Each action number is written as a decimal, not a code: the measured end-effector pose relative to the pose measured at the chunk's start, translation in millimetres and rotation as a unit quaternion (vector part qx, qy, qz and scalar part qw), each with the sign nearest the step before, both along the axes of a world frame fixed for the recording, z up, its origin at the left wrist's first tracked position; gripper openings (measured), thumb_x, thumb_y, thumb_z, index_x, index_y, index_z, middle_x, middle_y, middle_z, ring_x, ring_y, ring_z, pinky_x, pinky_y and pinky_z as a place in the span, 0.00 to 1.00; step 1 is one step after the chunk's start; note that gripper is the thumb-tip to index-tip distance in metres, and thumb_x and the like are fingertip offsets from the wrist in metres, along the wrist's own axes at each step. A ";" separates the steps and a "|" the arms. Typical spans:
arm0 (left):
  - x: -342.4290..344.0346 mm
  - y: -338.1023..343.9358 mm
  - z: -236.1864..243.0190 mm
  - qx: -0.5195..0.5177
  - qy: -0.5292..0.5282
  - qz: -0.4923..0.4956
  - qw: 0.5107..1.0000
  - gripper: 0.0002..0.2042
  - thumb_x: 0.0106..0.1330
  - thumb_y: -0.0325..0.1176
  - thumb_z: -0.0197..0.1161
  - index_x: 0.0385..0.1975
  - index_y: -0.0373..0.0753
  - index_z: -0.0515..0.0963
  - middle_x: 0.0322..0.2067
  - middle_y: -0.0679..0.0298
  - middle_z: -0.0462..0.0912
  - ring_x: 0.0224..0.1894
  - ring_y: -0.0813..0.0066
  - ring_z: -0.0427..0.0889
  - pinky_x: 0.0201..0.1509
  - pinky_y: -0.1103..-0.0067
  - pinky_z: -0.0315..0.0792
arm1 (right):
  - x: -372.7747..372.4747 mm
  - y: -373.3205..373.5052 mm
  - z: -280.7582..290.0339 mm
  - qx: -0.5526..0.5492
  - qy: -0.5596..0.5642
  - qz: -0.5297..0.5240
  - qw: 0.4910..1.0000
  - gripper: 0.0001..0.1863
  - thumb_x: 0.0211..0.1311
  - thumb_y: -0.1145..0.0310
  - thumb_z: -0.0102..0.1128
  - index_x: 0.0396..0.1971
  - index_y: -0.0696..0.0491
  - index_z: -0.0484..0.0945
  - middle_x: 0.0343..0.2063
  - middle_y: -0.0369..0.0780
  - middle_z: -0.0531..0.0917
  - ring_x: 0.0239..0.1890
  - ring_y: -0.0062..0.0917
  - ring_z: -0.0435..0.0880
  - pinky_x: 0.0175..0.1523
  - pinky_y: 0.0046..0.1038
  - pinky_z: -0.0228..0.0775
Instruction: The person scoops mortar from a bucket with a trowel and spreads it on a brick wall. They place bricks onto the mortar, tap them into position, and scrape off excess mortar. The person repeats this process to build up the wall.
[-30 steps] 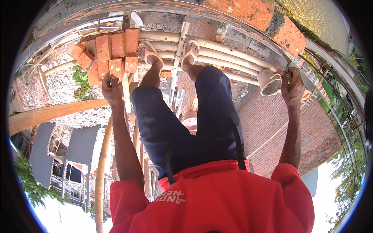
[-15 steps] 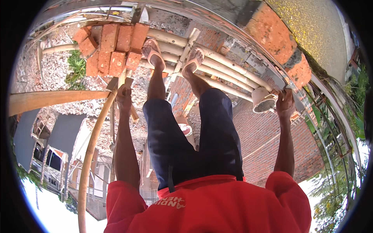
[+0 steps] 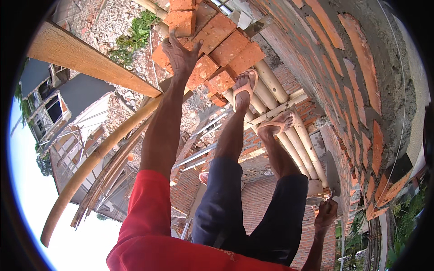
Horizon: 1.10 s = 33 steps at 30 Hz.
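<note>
Orange-red bricks [image 3: 216,34] lie piled on bamboo poles [image 3: 266,83] at the upper middle. My left hand [image 3: 181,58] reaches up over the near side of this pile. Its thumb is spread away from the fingers, and the fingertips are at one brick [image 3: 181,23]. I see nothing held in it. My right hand [image 3: 325,214], low at the right, is closed beside the rim of a pale bucket [image 3: 316,198]. What its fingers hold, if anything, I cannot make out. Both feet, in sandals, stand on the poles close to the bricks.
A brick wall with grey mortar [image 3: 334,77] curves along the right, a thin string [image 3: 400,77] running over it. At the left, a wooden plank [image 3: 90,58] meets a bent bamboo pole [image 3: 108,144]. Rubble [image 3: 97,20] and ground lie far below the poles.
My left hand has left the bamboo pole and moved up onto the bricks, opening its fingers. My view has turned, bringing the wall closer; the right hand stays closed by the bucket.
</note>
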State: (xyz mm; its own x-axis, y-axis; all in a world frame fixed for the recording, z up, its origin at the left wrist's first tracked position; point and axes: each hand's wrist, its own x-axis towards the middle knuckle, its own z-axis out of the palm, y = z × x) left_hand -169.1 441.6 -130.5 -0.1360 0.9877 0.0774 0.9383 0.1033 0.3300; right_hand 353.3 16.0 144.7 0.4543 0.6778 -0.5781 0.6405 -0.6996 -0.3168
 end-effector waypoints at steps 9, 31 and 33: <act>49.9 20.1 -34.7 0.095 0.114 -0.022 0.989 0.36 0.58 0.57 0.73 0.57 0.36 0.70 0.64 0.45 0.65 0.67 0.47 0.61 0.65 0.52 0.54 | -102.4 80.8 3.9 0.012 0.084 -0.107 0.991 0.10 0.71 0.69 0.63 0.44 0.58 0.75 0.31 0.39 0.82 0.32 0.24 0.79 0.40 0.30 0.73; -53.9 -34.2 -30.0 0.159 0.071 0.068 0.982 0.31 0.70 0.45 0.66 0.69 0.35 0.67 0.58 0.45 0.75 0.63 0.48 0.73 0.66 0.53 0.63 | -140.9 67.3 -27.6 0.049 -0.011 -0.075 0.996 0.16 0.72 0.61 0.62 0.45 0.60 0.75 0.31 0.47 0.82 0.31 0.38 0.82 0.38 0.37 0.74; -6.9 -21.9 -36.3 0.041 0.013 -0.077 0.996 0.35 0.63 0.42 0.73 0.69 0.40 0.68 0.69 0.48 0.68 0.67 0.50 0.67 0.69 0.54 0.60 | -139.5 69.8 -31.5 0.064 -0.046 -0.042 0.996 0.17 0.71 0.59 0.63 0.45 0.59 0.75 0.31 0.47 0.82 0.30 0.38 0.82 0.38 0.37 0.74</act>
State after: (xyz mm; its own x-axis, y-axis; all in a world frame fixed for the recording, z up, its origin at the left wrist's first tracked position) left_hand -176.0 419.8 -166.8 0.0203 0.9869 0.1601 0.9492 -0.0693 0.3071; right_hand 213.8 85.8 113.2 0.5600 0.7001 -0.4430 0.6111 -0.7101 -0.3497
